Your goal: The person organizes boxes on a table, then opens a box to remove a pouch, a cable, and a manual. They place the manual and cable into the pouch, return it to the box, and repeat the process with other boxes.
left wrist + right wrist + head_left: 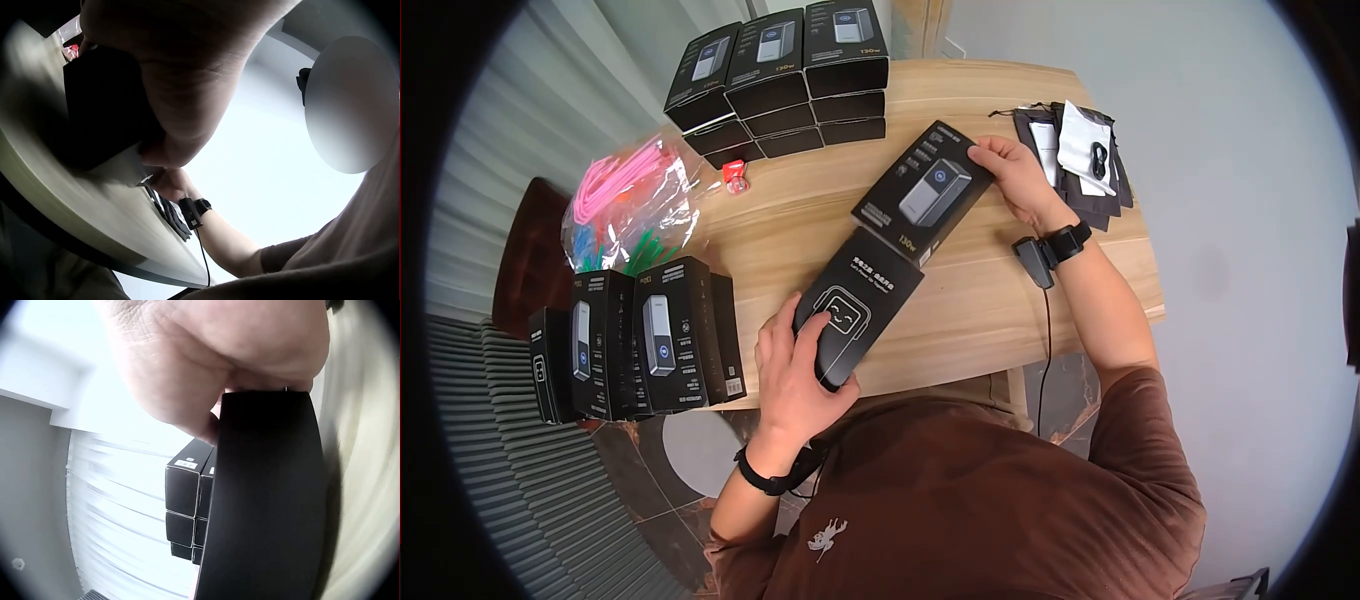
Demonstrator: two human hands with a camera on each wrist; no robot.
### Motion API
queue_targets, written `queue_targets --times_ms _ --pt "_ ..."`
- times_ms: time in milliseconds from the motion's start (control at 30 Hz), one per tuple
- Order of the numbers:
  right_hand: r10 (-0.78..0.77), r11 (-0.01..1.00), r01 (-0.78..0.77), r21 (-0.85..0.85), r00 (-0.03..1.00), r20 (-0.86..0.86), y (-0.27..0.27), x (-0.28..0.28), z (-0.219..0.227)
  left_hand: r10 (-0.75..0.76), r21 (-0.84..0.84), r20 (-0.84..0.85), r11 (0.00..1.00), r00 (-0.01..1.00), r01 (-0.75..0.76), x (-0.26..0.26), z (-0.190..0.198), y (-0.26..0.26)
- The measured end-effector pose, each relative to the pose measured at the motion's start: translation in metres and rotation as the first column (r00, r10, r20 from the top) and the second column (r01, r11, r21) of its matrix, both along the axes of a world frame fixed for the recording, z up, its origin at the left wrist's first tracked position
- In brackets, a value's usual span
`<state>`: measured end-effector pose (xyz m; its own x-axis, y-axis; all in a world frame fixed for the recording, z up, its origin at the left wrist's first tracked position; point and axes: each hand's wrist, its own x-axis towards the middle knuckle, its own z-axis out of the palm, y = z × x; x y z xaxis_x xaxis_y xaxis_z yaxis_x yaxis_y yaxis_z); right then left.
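Note:
A black printed box piece (925, 190) with a charger picture lies slanted over the table's middle. Its lower end meets a black box piece with a smiling face (860, 285); whether one sits inside the other, I cannot tell. My left hand (795, 385) grips the lower end of the face piece, thumb on one side and fingers over the other. My right hand (1020, 180) pinches the upper corner of the picture piece, thumb on top. Close up, the left hand (187, 75) holds a dark box (103, 106), and the right hand (231, 356) holds a plain black side (269, 487).
Black boxes (775, 80) are stacked at the back left. Several more boxes (665, 340) stand at the front left. A clear bag of pink and green strips (625, 200) lies between them, beside a small red item (735, 175). Dark pouches (1100, 205) and a coiled cable (1099, 160) lie right.

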<state>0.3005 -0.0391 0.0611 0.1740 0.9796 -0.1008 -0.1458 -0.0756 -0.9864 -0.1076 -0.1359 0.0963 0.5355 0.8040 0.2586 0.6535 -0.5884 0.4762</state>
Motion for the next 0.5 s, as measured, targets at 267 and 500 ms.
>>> queue_targets --times_ms 267,500 --pt "0.021 0.999 -0.027 0.046 0.994 0.110 -0.006 -0.006 0.009 -0.014 -0.006 0.001 1.000 1.000 0.014 -0.005 -0.001 0.001" --pt "-0.087 0.996 0.078 0.042 0.955 0.284 -0.018 0.002 0.009 -0.013 -0.078 0.046 0.997 0.999 0.017 -0.012 -0.004 0.005"
